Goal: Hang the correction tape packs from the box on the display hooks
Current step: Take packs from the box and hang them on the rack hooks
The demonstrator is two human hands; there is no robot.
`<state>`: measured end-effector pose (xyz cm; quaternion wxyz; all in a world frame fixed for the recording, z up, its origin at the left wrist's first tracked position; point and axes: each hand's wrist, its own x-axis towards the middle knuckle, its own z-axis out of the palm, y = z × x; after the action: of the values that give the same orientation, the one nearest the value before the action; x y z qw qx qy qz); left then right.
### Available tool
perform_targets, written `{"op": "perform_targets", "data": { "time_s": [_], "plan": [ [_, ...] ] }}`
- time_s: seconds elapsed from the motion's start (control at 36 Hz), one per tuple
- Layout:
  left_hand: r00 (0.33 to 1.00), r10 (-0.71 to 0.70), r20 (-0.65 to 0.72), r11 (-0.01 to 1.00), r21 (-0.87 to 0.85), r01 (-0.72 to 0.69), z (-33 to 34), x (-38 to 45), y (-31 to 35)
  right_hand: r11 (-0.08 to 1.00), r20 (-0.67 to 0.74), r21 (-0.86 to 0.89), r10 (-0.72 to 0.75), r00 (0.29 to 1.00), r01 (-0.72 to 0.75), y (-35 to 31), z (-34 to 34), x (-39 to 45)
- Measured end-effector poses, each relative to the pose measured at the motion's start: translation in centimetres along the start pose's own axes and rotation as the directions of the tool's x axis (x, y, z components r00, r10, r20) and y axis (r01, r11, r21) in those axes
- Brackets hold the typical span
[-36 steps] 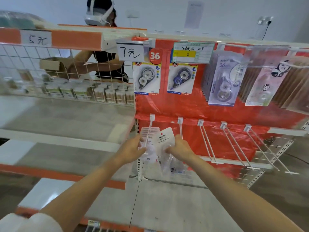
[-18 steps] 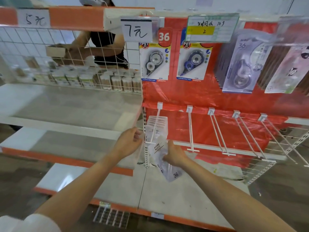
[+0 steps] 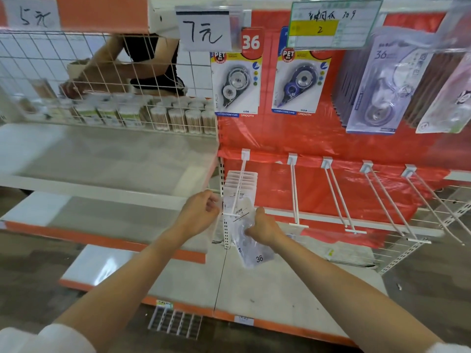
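The right hand grips a clear correction tape pack at the tip of the leftmost hook, its long axis tilted, header up toward the hook, "36" end down-right. The left hand, fingers curled, pinches the pack's left edge. More packs hang behind on that hook.

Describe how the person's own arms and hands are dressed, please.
Both forearms are bare. The left hand and right hand wear no gloves, and no rings or watch can be seen. A white sleeve covers the left upper arm.
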<state>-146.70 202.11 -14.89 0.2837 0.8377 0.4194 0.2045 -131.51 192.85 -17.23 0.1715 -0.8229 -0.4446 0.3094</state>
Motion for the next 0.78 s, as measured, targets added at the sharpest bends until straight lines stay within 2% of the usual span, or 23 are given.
{"op": "perform_targets", "data": {
  "time_s": [0.14, 0.28, 0.39, 0.47, 0.56, 0.69, 0.78],
  "plan": [
    [1.000, 0.008, -0.002, 1.000, -0.022, -0.008, -0.1, 0.0, 0.0, 0.996, -0.032, 0.079, 0.043, 0.999, -0.041, -0.7, -0.1, 2.3],
    [1.000, 0.020, -0.024, 0.999, -0.041, -0.021, -0.7, 0.1, -0.2, 0.999, -0.101, 0.034, 0.034, 0.994, -0.030, -0.4, -0.4, 4.9],
    [1.000, -0.002, -0.015, 1.000, -0.011, 0.002, -1.2, 0.3, -0.6, 0.999, -0.083, 0.012, 0.042, 0.996, -0.041, -0.1, -1.0, 6.0],
    [1.000, 0.002, -0.007, 1.000, -0.001, -0.002, -1.3, 0.7, -0.4, 0.994, -0.063, -0.096, 0.045, 0.997, -0.050, 0.1, -2.2, 6.5],
    [0.999, 0.040, 0.015, 0.999, -0.005, -0.040, -1.0, 1.2, 0.7, 0.982, -0.107, -0.186, 0.011, 0.994, -0.031, 0.5, -3.8, 6.6],
    [0.992, 0.120, 0.048, 0.993, -0.017, -0.119, 0.7, 2.6, 3.4, 0.893, -0.155, -0.440, -0.179, 0.972, 0.095, 1.9, -6.8, 4.8],
    [0.979, 0.193, 0.073, 0.981, -0.013, -0.192, 2.5, 3.6, 5.6, 0.832, -0.175, -0.535, -0.280, 0.944, 0.147, 3.6, -9.1, 3.1]
  ]
}}
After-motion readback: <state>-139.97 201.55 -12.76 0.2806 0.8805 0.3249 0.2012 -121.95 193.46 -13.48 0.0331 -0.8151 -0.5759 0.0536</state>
